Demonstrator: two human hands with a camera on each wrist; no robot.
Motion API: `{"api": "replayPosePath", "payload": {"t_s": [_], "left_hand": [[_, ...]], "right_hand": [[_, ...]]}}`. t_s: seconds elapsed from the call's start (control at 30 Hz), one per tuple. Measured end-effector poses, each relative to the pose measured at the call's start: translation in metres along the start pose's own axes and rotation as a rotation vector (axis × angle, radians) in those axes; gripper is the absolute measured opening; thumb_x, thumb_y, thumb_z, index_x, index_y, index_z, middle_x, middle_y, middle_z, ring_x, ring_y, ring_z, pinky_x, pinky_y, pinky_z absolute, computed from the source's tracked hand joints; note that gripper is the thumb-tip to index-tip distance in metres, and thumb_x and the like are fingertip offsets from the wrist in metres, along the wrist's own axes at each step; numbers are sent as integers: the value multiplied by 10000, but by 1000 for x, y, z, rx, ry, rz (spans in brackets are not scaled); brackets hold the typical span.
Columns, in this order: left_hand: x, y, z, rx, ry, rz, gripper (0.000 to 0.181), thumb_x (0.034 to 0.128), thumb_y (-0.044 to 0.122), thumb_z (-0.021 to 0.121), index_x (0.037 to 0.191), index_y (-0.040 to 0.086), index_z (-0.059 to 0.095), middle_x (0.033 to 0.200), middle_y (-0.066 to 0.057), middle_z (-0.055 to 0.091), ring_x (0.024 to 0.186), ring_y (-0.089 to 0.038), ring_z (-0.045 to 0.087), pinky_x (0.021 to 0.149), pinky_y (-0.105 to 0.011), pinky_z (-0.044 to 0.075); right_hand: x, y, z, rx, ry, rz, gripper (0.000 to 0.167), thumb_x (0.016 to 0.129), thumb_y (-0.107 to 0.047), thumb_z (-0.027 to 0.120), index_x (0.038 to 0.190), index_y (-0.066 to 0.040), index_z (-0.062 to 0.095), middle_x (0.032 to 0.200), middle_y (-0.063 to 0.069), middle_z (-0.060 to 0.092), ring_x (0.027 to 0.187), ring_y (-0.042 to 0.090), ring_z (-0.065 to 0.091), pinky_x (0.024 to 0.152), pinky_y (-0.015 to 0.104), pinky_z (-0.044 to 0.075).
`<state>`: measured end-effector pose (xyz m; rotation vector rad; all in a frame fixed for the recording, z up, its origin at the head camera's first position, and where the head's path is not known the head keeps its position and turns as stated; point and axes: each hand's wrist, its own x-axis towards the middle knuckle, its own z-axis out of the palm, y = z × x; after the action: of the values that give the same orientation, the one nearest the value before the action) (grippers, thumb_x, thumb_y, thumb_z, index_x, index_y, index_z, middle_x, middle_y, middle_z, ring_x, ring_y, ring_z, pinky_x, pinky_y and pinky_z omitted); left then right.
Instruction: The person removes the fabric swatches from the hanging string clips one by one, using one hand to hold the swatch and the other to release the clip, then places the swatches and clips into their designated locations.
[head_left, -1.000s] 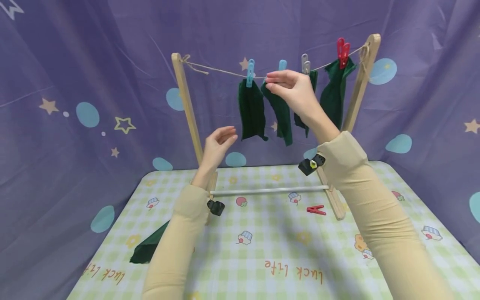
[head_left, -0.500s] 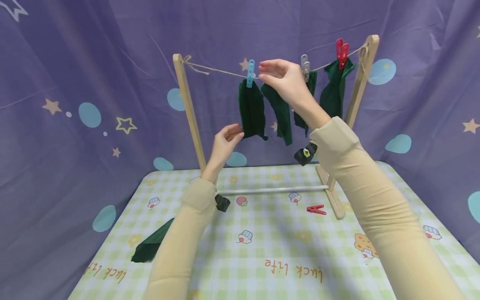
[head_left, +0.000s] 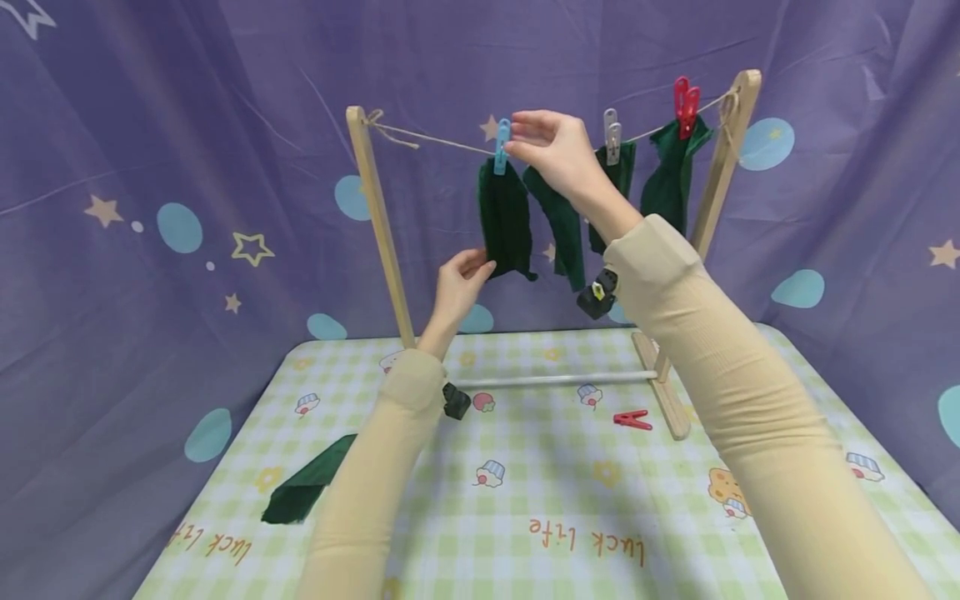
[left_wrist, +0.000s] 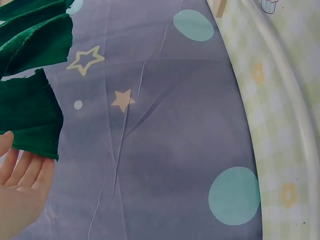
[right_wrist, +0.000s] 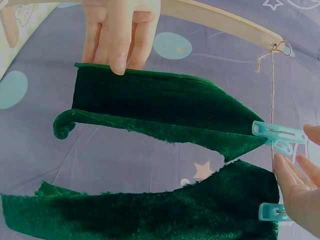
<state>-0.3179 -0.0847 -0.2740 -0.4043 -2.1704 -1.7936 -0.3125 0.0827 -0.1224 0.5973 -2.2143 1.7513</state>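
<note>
"Where's your cloth?"

"The long, dark green velvety cloth [head_left: 506, 221] hangs leftmost, its top held by a light-blue plastic clothespin [head_left: 500, 160] on the thin twine line [head_left: 450, 142]."

"And the hands?"

"On my screen the left hand [head_left: 459, 283] lightly pinches the cloth's lower edge, thumb in front, fingers behind. The right hand [head_left: 558, 154] is at the clothespin, thumb and fingers parted about its handles; whether they touch it I can't tell."

"Which step would you call that?"

"I'd judge it's getting a grip on the clothespin with the cloth steadied from below. The next move calls for an even squeeze on both handles, the left hand minding that edge so the cloth can't drop."

"Around it?"

"Just to the right I see a curved green cloth strip [head_left: 566, 237] under a second light-blue clothespin [right_wrist: 272, 212], then green pieces under a silver-grey clothespin [head_left: 612, 137] and a red clothespin [head_left: 686, 112]. Below, on the checked desk [head_left: 547, 500], lie a V-shaped red plastic clothespin [head_left: 632, 419] and, well apart, a loose green fabric piece [head_left: 307, 487]."
</note>
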Motion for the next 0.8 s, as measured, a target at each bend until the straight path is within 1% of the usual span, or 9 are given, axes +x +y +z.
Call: {"api": "replayPosePath", "payload": {"t_s": [0.13, 0.3, 0.47, 0.6, 0.8], "left_hand": [[1, -1, 2, 4, 20, 3, 292, 845, 64, 588, 1102, -71, 561, 1082, -208, 584, 1008, -255, 565, 833, -261, 473], [1, -2, 4, 22, 44, 5, 279, 840, 91, 604, 1074, -58, 583, 1053, -190, 602, 971, -239, 578, 809, -261, 482], [2, -2, 4, 40, 72, 29, 243, 833, 103, 615, 1017, -55, 615, 995, -186, 625, 892, -236, 597, 745, -248, 494], [2, -3, 5, 44, 88, 39, 223, 828, 97, 620, 984, -62, 628, 960, -195, 635, 848, -234, 606, 698, -232, 493], [1, -3, 6, 28, 115, 30, 211, 819, 88, 629, 961, -67, 635, 936, -200, 639, 797, -186, 607, 676, -197, 486]], "right_hand": [[1, 0, 0, -8, 3, 3, 469, 830, -139, 620, 1266, -44, 476, 1239, 102, 523, 1120, 141, 503, 937, 201, 383], [2, 1, 2, 8, 2, 11, 459, 836, -124, 608, 1265, -31, 473, 1245, 104, 517, 1118, 137, 505, 918, 187, 396], [5, 0, 4, 16, 19, 18, 453, 826, -109, 617, 1250, -16, 487, 1226, 117, 531, 1096, 144, 523, 904, 193, 410], [6, -1, 4, 6, 34, 32, 452, 816, -118, 632, 1241, -29, 503, 1210, 119, 543, 1082, 147, 532, 912, 208, 408], [6, -2, 5, -28, 55, 25, 428, 808, -126, 642, 1214, -41, 535, 1165, 132, 569, 1044, 154, 553, 898, 231, 419]]}}
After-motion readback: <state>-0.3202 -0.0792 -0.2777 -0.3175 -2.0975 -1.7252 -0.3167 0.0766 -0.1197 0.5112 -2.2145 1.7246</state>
